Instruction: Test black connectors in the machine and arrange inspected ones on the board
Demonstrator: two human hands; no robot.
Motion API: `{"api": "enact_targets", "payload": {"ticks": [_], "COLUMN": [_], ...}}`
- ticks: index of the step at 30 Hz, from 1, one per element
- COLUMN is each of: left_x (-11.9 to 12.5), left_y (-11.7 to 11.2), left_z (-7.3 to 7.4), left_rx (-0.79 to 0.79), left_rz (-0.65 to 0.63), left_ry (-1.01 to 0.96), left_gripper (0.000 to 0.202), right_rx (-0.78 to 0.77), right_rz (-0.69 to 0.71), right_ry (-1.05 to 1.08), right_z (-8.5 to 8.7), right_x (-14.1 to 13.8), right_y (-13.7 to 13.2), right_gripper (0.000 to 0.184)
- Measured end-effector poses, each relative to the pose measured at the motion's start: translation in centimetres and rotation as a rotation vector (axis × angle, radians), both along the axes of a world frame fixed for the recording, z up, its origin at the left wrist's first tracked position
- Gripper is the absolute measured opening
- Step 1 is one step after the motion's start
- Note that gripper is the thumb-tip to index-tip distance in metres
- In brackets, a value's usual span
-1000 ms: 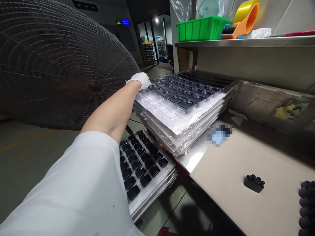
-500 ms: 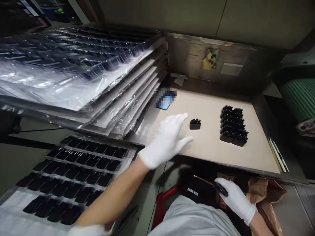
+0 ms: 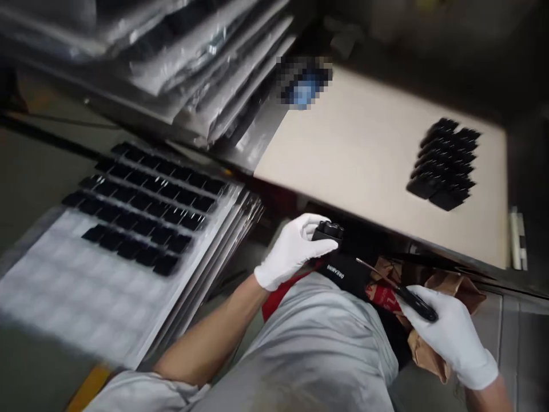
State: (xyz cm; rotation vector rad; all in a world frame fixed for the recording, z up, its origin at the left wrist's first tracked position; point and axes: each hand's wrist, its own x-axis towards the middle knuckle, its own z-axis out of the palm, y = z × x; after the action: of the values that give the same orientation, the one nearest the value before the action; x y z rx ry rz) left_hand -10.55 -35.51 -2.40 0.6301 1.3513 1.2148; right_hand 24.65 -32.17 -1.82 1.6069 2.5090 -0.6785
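Gloved in white, my left hand grips a small black plastic part between thumb and fingers, above my lap. The part has a boxy body with round stubs on top. My right hand, also gloved, is closed around the black handle of a slim-bladed hand tool. Its thin metal shaft points up and left toward the held part, a short distance apart from it. On the beige work surface, similar black parts stand in two close rows at the right.
At left, a tray partly filled with black parts tops a stack. Plastic-wrapped trays are piled above it. A phone, partly pixelated, lies at the table's far left. Brown paper is beside my right hand.
My left hand has taken the single black part off the table and brought it down over my lap. The view has tilted downward. My right hand still grips the tool.
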Motion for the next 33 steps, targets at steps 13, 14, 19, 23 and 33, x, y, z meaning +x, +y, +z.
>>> {"api": "enact_targets", "payload": {"ticks": [13,14,19,23,33], "left_x": [-2.3,-3.0,-6.2,-7.1,-9.5], "left_y": [-5.3,-5.0,-3.9,-3.5,-2.5], "left_z": [-11.7,-12.0,-13.1,-13.2,-11.6], "left_rx": [-0.295,-0.294,-0.244,-0.252,-0.003], "left_rz": [0.087,0.08,-0.083,-0.227,-0.646], "left_ry": [0.652,0.624,-0.085,-0.455,0.221], "left_gripper": [0.031,0.033,0.051,0.061,0.052], "right_rx": [0.194,0.183,0.02,-0.16,-0.178], "right_rz": [0.245,0.245,0.206,0.145,0.153], "right_ry": [-0.303,-0.315,-0.3,-0.207,-0.191], "right_z": [-4.1,-4.2,-5.1,-4.9,-4.3], "right_x": [-7.6,-7.8,-7.1,-6.7,-9.1], "right_y": [-0.7,-0.8,-1.3,-1.0,0.7], "right_gripper": [0.043,0.042,0.036,0.031,0.039]}}
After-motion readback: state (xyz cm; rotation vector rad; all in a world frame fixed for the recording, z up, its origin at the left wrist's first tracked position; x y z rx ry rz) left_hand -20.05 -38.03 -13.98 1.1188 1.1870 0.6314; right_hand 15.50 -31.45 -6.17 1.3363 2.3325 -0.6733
